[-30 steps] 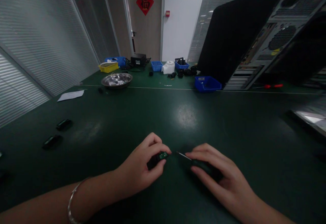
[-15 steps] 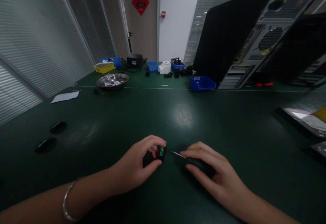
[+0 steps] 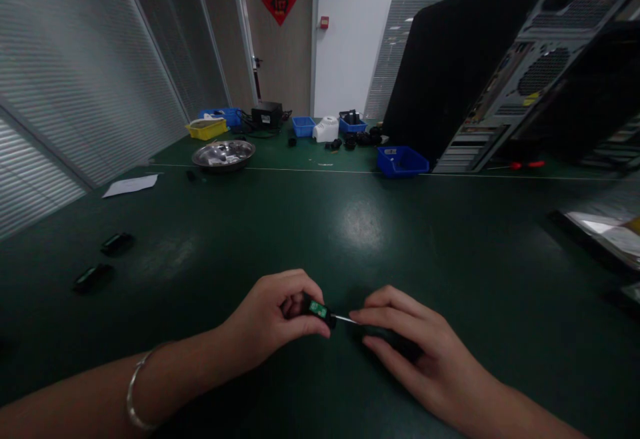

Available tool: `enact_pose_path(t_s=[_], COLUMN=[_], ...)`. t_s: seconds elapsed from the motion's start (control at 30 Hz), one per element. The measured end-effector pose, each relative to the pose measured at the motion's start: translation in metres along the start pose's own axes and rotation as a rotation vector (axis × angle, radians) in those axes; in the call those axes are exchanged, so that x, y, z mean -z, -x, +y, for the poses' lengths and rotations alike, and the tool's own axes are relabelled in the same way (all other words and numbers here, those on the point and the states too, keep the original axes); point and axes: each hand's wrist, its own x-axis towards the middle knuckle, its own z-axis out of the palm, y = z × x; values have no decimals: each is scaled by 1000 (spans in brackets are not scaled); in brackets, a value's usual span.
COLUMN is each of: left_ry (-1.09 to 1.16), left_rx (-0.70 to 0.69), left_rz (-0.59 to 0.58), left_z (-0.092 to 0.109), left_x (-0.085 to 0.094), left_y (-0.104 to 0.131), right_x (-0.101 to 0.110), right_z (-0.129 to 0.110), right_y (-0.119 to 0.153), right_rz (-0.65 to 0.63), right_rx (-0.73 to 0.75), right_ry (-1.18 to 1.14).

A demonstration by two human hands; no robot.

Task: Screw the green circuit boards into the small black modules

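Note:
My left hand point(image 3: 285, 309) is closed around a small black housing with a green circuit board point(image 3: 319, 309), gripped between thumb and fingers. My right hand point(image 3: 410, 336) is wrapped round the dark handle of a screwdriver point(image 3: 345, 319). Its thin metal shaft points left, and the tip meets the right end of the black housing. Whether the tip sits in a screw or opening is too small to tell. Part of the housing is hidden by my left fingers. A bracelet point(image 3: 131, 392) circles my left wrist.
Two similar black pieces point(image 3: 93, 278) with green boards lie at the left. Farther back stand a metal bowl point(image 3: 223, 166), a yellow tray point(image 3: 207, 131), a blue bin point(image 3: 403, 162) and a white plastic part point(image 3: 327, 130). A large computer case point(image 3: 450, 59) rises at the back right.
The black housing has turned in my left hand so its right end faces the screwdriver. The gap between them has closed, and the tip now meets the housing.

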Motion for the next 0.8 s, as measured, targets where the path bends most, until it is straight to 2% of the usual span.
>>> enact_pose_path(t_s=[0.5,0.63,0.8], left_ry=[-197,-188,-50], left_rx=[-220,-213,-142], left_rz=[56,74,86], left_z=[4,4,4], left_x=[-2,-5,-6], left_y=[5,7,7], right_x=[-2,-3,-4], right_z=[-1,-1,-1], right_y=[-2,-1,0], right_rz=[-43,-27,-19], right_rx=[6,21,10], right_ry=[108,114,50])
